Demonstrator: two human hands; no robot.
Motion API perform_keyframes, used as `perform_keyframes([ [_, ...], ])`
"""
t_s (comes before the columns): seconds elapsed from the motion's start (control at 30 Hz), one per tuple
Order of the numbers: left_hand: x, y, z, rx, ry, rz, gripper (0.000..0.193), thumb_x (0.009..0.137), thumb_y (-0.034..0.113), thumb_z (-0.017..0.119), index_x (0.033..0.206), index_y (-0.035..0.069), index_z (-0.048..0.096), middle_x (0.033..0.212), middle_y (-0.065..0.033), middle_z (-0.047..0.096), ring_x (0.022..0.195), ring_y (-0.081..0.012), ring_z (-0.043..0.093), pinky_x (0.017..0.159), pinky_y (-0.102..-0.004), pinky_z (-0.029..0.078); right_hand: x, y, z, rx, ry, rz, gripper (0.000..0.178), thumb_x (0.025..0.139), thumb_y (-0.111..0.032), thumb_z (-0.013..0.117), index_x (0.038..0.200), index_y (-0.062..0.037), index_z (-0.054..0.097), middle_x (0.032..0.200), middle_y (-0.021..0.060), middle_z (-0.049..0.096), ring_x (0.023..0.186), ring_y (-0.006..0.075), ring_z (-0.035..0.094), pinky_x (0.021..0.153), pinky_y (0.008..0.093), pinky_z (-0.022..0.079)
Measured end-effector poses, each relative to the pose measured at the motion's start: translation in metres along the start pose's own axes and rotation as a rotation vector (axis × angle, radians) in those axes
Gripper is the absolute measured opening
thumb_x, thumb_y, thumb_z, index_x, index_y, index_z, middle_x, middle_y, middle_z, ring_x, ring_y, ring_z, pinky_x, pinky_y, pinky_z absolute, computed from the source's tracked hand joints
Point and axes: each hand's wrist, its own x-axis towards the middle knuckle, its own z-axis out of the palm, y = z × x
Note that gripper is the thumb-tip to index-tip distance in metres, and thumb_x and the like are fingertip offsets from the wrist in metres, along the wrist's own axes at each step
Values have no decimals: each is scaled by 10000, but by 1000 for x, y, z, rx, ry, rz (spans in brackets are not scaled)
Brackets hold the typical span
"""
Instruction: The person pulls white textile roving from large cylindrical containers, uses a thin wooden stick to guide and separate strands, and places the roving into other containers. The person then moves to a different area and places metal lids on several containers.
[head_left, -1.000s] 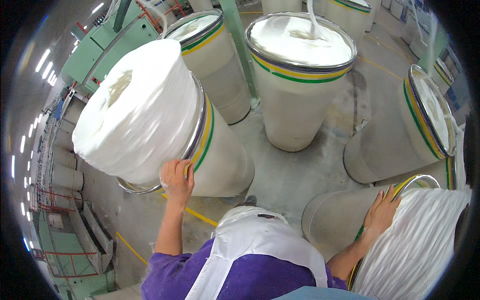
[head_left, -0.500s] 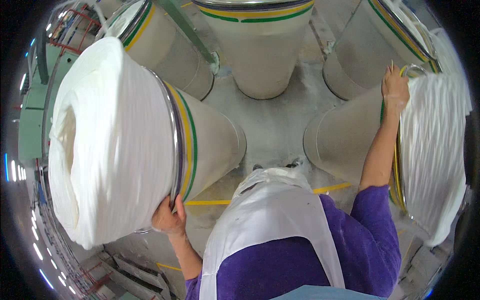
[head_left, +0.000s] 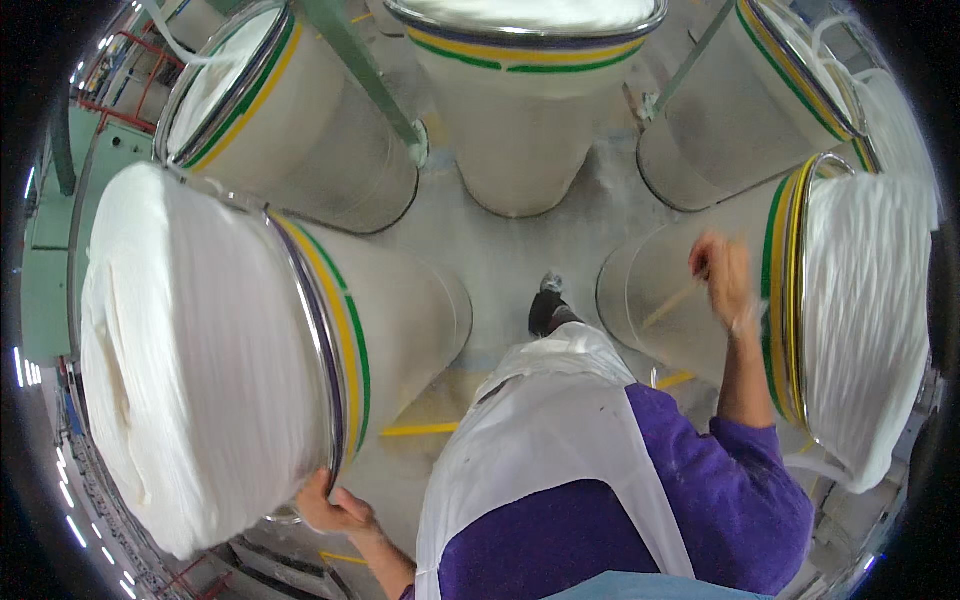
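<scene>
To my left stands a tall pale can [head_left: 415, 320] heaped with coiled white fibre sliver [head_left: 200, 360], its metal rim banded in purple, yellow and green. My left hand [head_left: 335, 510] grips this can's rim at its near side, thumb apart and some fingers hidden behind the rim. My right hand [head_left: 728, 280] is curled and slightly blurred in front of the right can [head_left: 680, 290], away from its rim. A thin pale stick [head_left: 668, 308] extends from it, faint with motion. White sliver [head_left: 865, 320] bulges over the right can's rim.
Ahead stand a middle can [head_left: 525, 120], a far-left can [head_left: 310, 140] and a far-right can [head_left: 740, 110], all with striped bands. A green post [head_left: 365, 75] rises by the far-left can. My dark shoe [head_left: 550, 290] is on the grey floor between the cans, which bears yellow lines [head_left: 420, 430].
My right hand has left the right can's rim and moved down and inward with the thin stick. My left hand stays on the left can's rim. One foot now shows ahead.
</scene>
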Motion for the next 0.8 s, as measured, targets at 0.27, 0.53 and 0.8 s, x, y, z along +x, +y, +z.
perform_keyframes([
  [0.27, 137, 118, 162, -544, 62, 245, 274, 948, 247, 462, 918, 34, 632, 1006, -129, 666, 909, -300, 601, 778, -392, 453, 15, 26, 48, -204, -459, -316, 349, 891, -417, 558, 794, -92, 638, 805, 66, 620, 698, 263, 593, 623, 378, 476],
  [0.53, 341, 241, 285, -701, -223, 617, 140, 822, 149, 657, 909, 39, 661, 946, -93, 666, 873, -284, 612, 775, -372, 475, 58, 73, 51, -77, -492, 156, 234, 855, -277, 641, 1028, -120, 646, 900, 79, 630, 792, 273, 621, 695, 367, 498],
  [0.8, 462, 258, 353, -294, -1205, 917, 420, 929, 407, 502, 847, 25, 655, 810, -148, 651, 874, -331, 615, 730, -414, 485, 146, 6, 13, -28, -4, 405, 347, 820, -168, 698, 1151, -95, 625, 964, 88, 653, 831, 192, 613, 751, 311, 489],
])
